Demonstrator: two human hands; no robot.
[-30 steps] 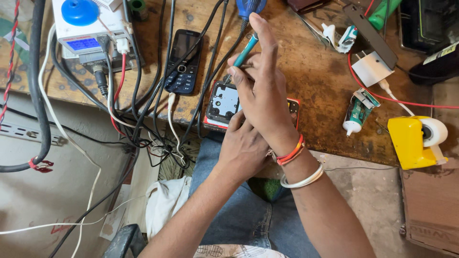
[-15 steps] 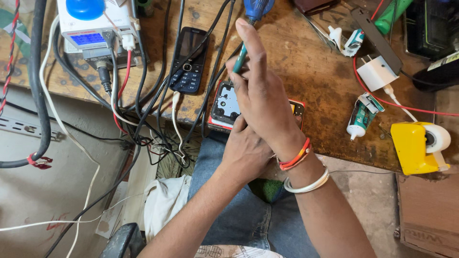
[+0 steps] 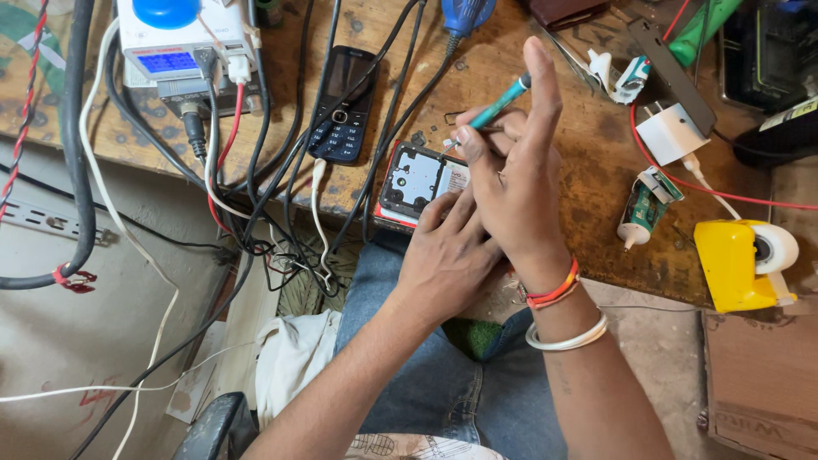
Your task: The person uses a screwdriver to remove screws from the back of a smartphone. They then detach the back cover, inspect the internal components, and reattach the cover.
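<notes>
An opened phone [image 3: 416, 181] with its back cover off lies at the front edge of the wooden workbench [image 3: 588, 170]. My left hand [image 3: 447, 255] rests on the phone's right end, holding it flat. Above it, my right hand [image 3: 511, 183] grips a thin teal screwdriver [image 3: 497, 105], its tip pointing down at the upper right corner of the phone. The index finger sticks up straight. Red and white bangles circle my right wrist.
A black keypad phone [image 3: 343, 105] lies left of the opened one. A white box with a blue display [image 3: 179, 47] and many cables [image 3: 247, 196] sit at the left. A white charger [image 3: 671, 134], a small tube [image 3: 641, 211] and a yellow tape dispenser [image 3: 743, 262] lie at the right.
The view has shifted slightly and both hands sit a little to the right. My right hand has tilted the screwdriver lower toward the phone.
</notes>
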